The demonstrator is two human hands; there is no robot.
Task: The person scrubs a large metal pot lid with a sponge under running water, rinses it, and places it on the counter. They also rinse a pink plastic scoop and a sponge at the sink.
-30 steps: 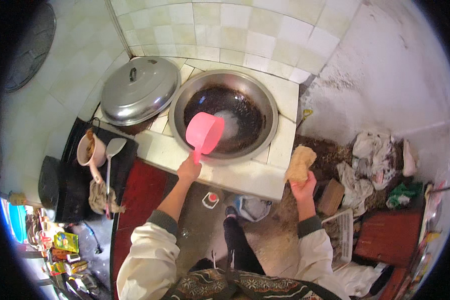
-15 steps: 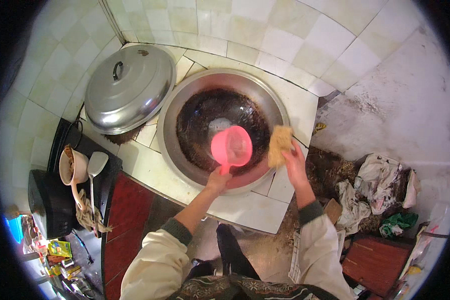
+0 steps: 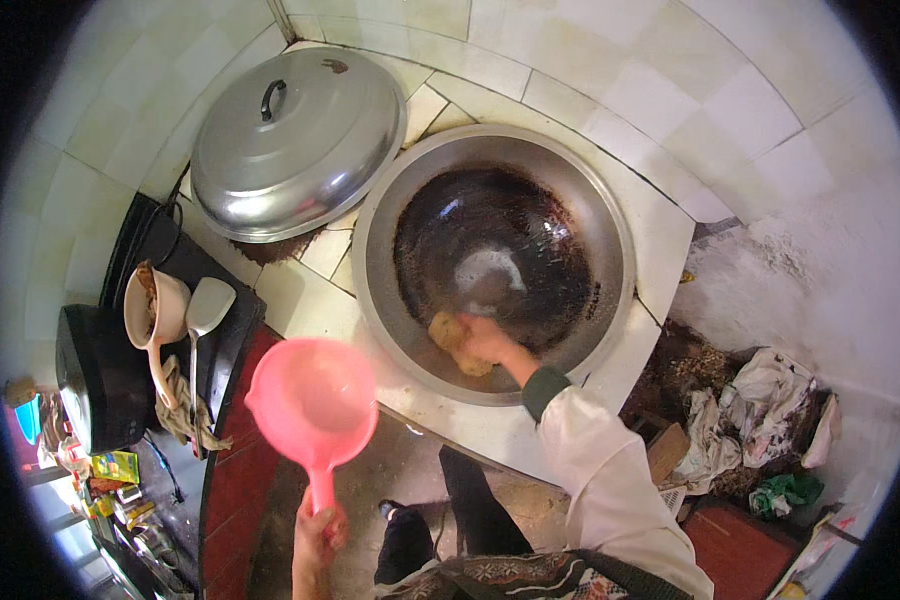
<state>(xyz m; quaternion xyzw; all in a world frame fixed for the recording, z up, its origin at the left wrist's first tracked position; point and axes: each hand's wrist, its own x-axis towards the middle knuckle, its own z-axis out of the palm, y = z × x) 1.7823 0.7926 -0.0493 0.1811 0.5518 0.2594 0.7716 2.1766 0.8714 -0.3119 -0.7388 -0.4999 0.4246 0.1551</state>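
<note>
Pad (image 3: pixel 446 332) has gone from the wok's (image 3: pixel 618 275) right rim to its near inner wall, while the dipper (image 3: pixel 322 385) has left the wok's interior for its near-left outside, apparently freeing the surface for wiping. Right hand (image 3: pixel 492 344) grasps the pad's right end; left hand (image 3: pixel 320 530) grips the dipper's handle.

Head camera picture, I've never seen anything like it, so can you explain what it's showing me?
There is no machine: a person works with two bare hands. A fisheye camera worn on the head looks down, so straight edges bend. The left hand holds a pink dipper by its handle, near the pale tiled counter. The right hand holds a tan pad down inside a wide metal wok. That wok sits in the counter, and a domed metal lid lies to its left.
</note>
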